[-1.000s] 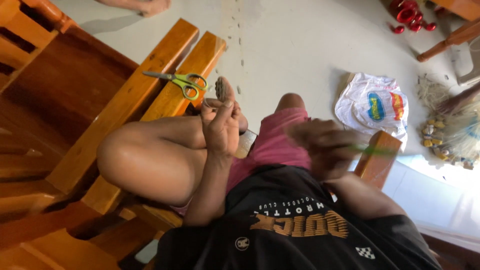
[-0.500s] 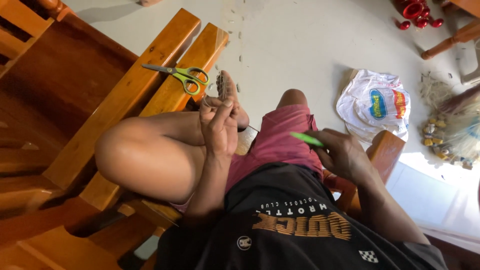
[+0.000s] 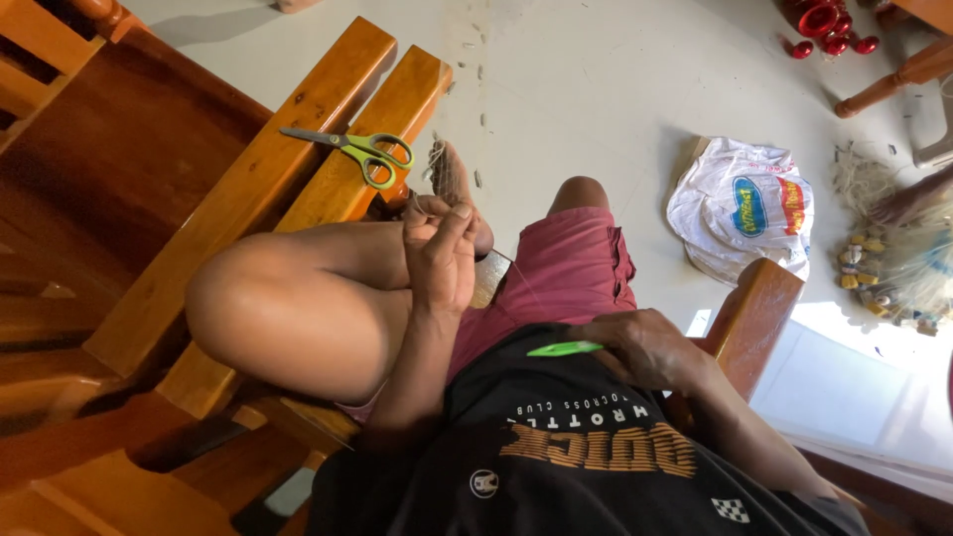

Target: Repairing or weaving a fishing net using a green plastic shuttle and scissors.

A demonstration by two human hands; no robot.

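My left hand (image 3: 442,253) is raised over my bent left leg, its fingertips pinched on a thin cord and the edge of a small woven net piece (image 3: 449,174). A fine cord (image 3: 518,283) runs from there toward my right hand (image 3: 645,347), which rests near my waist and grips a slim green netting needle (image 3: 564,348). Green-handled scissors (image 3: 357,151) lie on the wooden armrest (image 3: 298,169) just beyond my left hand.
I sit in a wooden chair with another armrest (image 3: 759,303) at my right. On the pale floor lie a white plastic bag (image 3: 745,203), a heap of fishing net with yellow floats (image 3: 884,263), red objects (image 3: 824,25) and scattered cord scraps (image 3: 476,60).
My right hand with the green needle has drawn back from my thigh toward my waist. My left hand has stayed pinched on the net piece.
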